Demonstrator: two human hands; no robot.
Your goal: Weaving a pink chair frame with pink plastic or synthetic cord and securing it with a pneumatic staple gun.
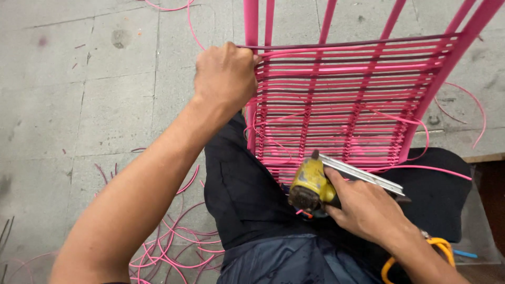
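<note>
My left hand point(225, 73) has its fingers curled tight around the top corner of the one pink woven frame point(347, 100), which leans against my lap. My right hand point(365, 208) wraps its fingers around a single yellow staple gun point(315, 185), resting just below that frame. Loose pink cord offcuts point(168, 247) litter the concrete floor point(79, 105), too tangled for me to count.

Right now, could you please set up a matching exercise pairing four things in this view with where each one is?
Things:
1. left hand
2. right hand
3. loose pink strips
4. orange hose

Places:
A. scattered on the concrete floor
B. gripping the top left corner of the woven pink frame
C. beside the right wrist
D. holding the yellow staple gun

Pairs: 1-B, 2-D, 3-A, 4-C
</note>
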